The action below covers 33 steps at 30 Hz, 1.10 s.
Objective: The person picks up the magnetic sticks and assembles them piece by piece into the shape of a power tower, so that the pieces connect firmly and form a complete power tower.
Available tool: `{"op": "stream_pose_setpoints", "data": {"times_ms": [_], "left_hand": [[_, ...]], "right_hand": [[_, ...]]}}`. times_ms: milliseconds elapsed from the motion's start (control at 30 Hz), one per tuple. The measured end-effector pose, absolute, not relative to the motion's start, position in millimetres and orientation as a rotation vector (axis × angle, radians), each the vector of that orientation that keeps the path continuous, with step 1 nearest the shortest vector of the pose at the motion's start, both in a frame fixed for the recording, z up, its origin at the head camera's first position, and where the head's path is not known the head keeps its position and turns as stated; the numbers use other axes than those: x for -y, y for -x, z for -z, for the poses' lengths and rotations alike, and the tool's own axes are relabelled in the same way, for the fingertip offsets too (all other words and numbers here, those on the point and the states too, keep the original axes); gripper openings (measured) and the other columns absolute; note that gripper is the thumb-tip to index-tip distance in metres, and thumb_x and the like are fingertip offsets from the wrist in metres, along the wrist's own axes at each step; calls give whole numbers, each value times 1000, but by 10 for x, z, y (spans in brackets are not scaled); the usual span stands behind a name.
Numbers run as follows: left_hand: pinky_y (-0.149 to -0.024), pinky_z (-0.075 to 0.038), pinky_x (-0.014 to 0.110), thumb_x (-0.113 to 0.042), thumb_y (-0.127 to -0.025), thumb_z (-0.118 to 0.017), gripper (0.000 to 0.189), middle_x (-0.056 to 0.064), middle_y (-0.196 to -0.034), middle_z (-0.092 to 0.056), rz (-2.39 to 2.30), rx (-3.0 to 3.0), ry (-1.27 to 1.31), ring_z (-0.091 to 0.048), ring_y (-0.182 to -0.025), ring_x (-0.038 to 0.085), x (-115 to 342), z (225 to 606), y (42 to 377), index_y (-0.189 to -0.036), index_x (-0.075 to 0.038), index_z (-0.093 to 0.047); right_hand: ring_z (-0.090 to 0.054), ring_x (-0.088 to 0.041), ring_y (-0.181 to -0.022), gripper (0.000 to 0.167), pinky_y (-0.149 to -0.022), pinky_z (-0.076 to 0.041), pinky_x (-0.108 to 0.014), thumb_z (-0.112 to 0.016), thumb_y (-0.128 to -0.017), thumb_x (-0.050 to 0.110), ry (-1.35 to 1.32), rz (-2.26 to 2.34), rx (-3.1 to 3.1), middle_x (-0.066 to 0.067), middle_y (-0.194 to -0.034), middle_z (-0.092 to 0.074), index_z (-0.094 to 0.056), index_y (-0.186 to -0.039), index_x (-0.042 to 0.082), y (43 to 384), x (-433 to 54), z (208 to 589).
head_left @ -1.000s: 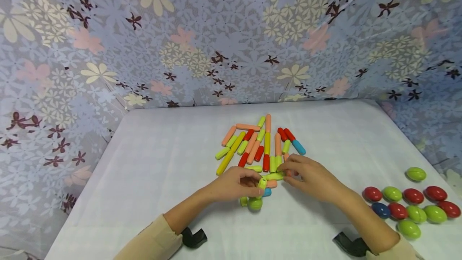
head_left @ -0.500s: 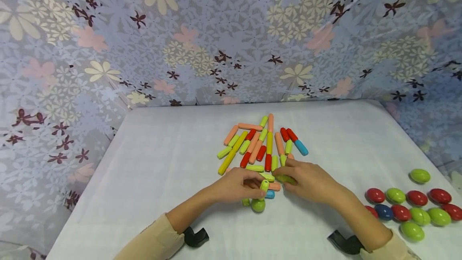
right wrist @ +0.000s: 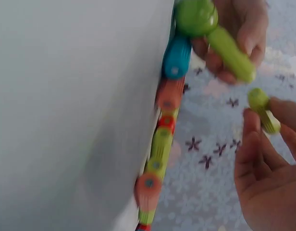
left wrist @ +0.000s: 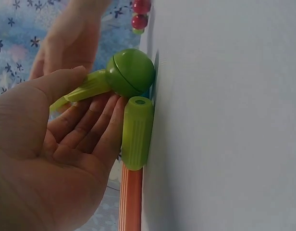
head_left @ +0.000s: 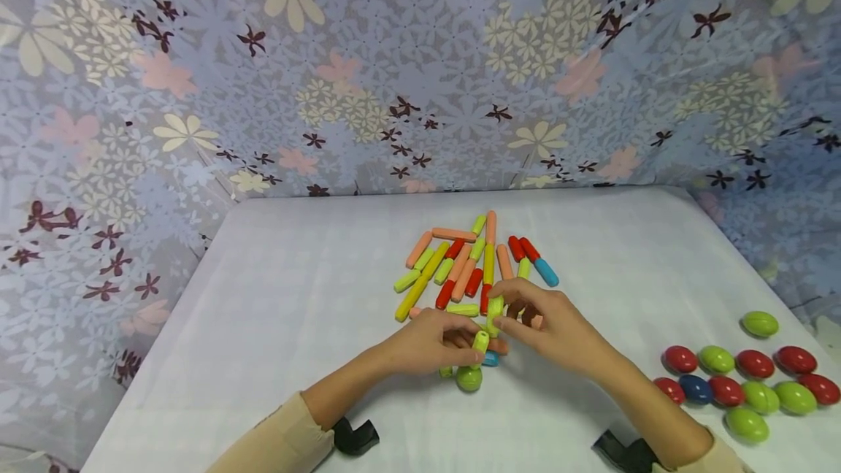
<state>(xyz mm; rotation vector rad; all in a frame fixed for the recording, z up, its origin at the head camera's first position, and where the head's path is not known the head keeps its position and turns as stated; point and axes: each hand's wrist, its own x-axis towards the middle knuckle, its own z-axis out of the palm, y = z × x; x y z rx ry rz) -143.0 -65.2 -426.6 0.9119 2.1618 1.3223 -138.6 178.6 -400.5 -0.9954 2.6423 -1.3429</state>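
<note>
My left hand (head_left: 423,345) pinches a lime-green ribbed stick (left wrist: 90,86) between thumb and fingers. A green ball (left wrist: 130,73) sits on the lower end of that stick, close to the white tabletop. In the right wrist view my right hand (right wrist: 273,185) holds another short lime-green stick (right wrist: 263,109) by its fingertips. Its end is near the upper end of the left hand's stick, with a gap between them. Beside my left hand lie a loose green stick (left wrist: 137,134) and an orange stick (left wrist: 131,199). A blue stick (right wrist: 177,57) lies by the ball.
Beyond both hands, orange, red, yellow, green and blue sticks are spread over the white table (head_left: 296,276), among them a long yellow stick (head_left: 420,283). Several red, green and blue balls, including a dark blue ball (head_left: 696,390), sit at the right. A floral cloth (head_left: 420,79) hangs behind.
My right hand has picked a lime-green stick out from among the others and brought it left, close to the left hand. The left hand keeps its stick and ball in nearly the same place.
</note>
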Motion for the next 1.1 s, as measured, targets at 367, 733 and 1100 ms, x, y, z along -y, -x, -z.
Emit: {"op": "stream_pose_setpoints", "data": {"times_ms": [367, 733, 1100], "left_hand": [[-77, -51, 21, -34, -89, -69, 37, -13, -97, -66, -1276, -2222, -847, -62, -88, 1, 646, 4266, 1428, -119, -13, -65], [-78, -51, 20, -33, -88, -71, 37, -11, -96, -65, -1294, -2233, -833, -62, -87, 2, 647, 4251, 1418, -117, -10, -65], [-77, -51, 22, -35, -89, -69, 41, -13, -98, -65, -1270, -2223, -818, -62, -89, 2, 666, 4271, 1419, -121, -11, -63]], "right_hand": [[-54, -7, -66, 35, -57, -47, -27, -72, -87, 19, 821, 922, -2774, 12, -77, -58, -58, -119, 25, 1424, -1882, 3993], [-51, -6, -63, 36, -60, -45, -29, -80, -79, 30, 707, 611, -2766, 15, -72, -55, -63, -110, 22, 1496, -1935, 4120], [-53, -13, -65, 32, -55, -44, -34, -71, -86, 39, 503, 446, -2862, 8, -83, -60, -67, -108, 17, 1425, -2596, 3739]]}}
